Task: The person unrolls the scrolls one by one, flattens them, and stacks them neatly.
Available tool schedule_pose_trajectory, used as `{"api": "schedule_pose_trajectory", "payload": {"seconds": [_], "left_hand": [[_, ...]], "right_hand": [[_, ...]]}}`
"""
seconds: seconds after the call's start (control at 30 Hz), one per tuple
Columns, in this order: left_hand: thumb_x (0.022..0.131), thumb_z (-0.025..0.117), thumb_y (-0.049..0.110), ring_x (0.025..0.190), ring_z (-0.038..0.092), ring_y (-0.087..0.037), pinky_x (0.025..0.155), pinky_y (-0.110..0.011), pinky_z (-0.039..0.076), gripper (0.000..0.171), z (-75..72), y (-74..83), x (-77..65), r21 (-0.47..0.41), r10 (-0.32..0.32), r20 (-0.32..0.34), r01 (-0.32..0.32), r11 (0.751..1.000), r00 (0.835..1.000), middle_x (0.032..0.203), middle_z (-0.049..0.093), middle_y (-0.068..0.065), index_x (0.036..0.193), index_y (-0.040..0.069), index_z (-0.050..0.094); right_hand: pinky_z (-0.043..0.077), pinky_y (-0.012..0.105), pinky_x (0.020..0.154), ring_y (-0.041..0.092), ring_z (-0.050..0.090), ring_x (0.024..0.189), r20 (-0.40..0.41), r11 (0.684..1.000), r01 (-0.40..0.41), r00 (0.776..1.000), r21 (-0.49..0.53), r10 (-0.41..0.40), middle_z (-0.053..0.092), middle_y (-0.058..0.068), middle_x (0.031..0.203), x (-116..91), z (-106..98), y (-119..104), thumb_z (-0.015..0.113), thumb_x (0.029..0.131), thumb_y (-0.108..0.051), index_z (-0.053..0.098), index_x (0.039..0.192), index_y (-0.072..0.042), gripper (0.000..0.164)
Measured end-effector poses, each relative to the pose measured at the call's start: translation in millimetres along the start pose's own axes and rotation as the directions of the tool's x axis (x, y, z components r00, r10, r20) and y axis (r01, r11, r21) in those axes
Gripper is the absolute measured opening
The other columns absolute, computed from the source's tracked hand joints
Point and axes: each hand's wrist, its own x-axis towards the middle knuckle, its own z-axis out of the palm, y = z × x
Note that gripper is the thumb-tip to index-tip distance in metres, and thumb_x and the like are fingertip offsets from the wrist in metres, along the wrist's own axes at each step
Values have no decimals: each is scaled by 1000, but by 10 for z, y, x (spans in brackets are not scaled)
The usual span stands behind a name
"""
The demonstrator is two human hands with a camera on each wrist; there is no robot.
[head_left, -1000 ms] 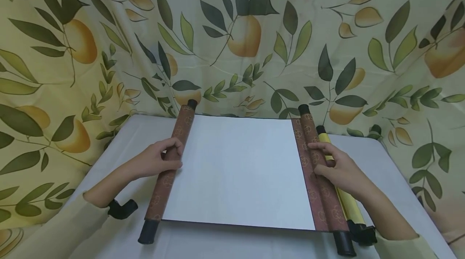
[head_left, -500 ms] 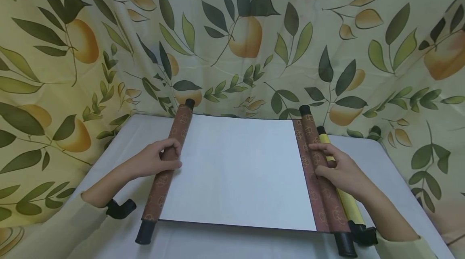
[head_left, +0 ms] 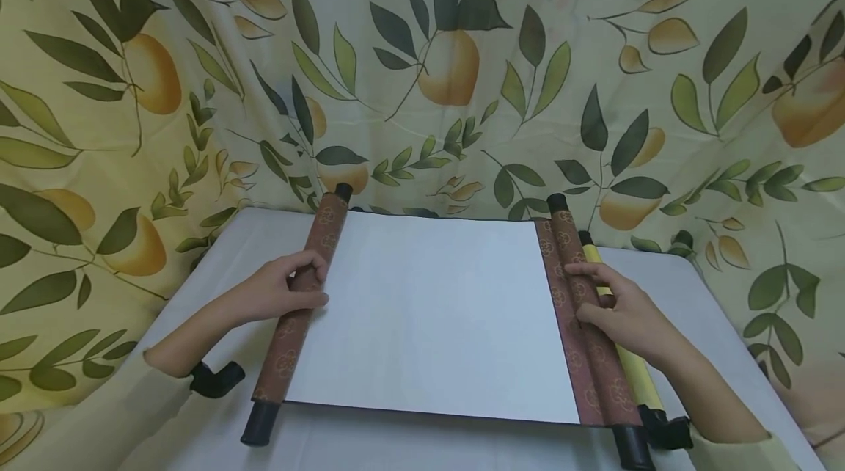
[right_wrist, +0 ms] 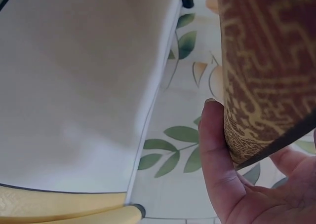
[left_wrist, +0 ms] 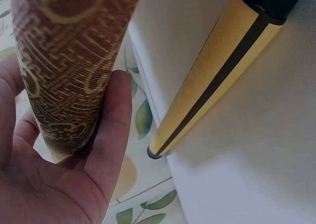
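A hanging scroll with brown patterned rollers is spread between my two hands, its white paper [head_left: 436, 309] facing up in the head view. My left hand [head_left: 280, 287] grips the left roller [head_left: 284, 353] near its middle, thumb on the near side. On the other side, my right hand [head_left: 623, 309] holds the right roller [head_left: 610, 375], which has a brown border strip along it. Black knobs cap the roller ends. Both wrist views look up past the palms at the gripped rollers, with fingers curled about them. Lower lies a yellow scroll, its roller [left_wrist: 212, 76] showing a dark stripe.
The white table [head_left: 396, 449] carries the yellow scroll, whose roller [head_left: 637, 375] shows beside the right hand in the head view. Its yellow border [right_wrist: 59, 199] and white sheet [right_wrist: 74, 95] appear in the right wrist view. A leaf-and-fruit patterned curtain [head_left: 515, 148] hangs behind the table.
The left roller has moved slightly left with my left hand, and the right roller slightly right. A little more white paper shows between them. Both grips stay the same.
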Motion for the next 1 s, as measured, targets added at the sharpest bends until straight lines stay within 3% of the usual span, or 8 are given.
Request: {"api": "schedule_pose_trajectory", "payload": {"seconds": [0.17,0.4,0.6,0.77,1.0], "left_hand": [[81,70,18,77,45,-20,54,-29,38,21,-10,-23,15,1,11,5,-11,1000,1000,89,51,-2,93,18,53],[84,60,9,91,47,-20,70,-34,41,15,-34,-59,37,-2,27,-3,-27,1000,1000,96,53,0,96,17,55],[85,64,18,86,47,-21,66,-32,42,13,-34,-61,37,-1,17,7,-17,1000,1000,93,53,-1,95,18,55],[81,71,27,84,47,-21,65,-33,42,23,-28,-75,24,8,2,8,-2,1000,1000,89,52,-1,93,19,53],[81,66,11,89,46,-20,72,-35,40,19,-44,-71,2,16,24,-28,-24,1000,999,91,52,-1,94,16,53]], "right_hand": [[49,33,63,36,53,97,-2,999,8,1000,-36,-8,38,15,132,-9,-11,12,55,85,-5,39,134,-15,53],[48,34,62,33,52,93,-3,997,41,999,-60,-42,41,13,129,-15,-43,45,56,86,-6,39,134,-16,52],[48,33,64,34,53,98,-15,996,9,1000,-93,-11,38,12,135,-17,-47,75,57,86,-9,39,134,-18,53],[48,33,64,37,52,100,-10,996,11,1000,-89,-12,38,13,134,-28,-48,91,56,87,-9,39,135,-18,52],[48,33,65,36,52,101,-20,994,8,1000,-110,-10,37,11,136,-41,-55,93,57,86,-10,39,134,-19,52]]}}
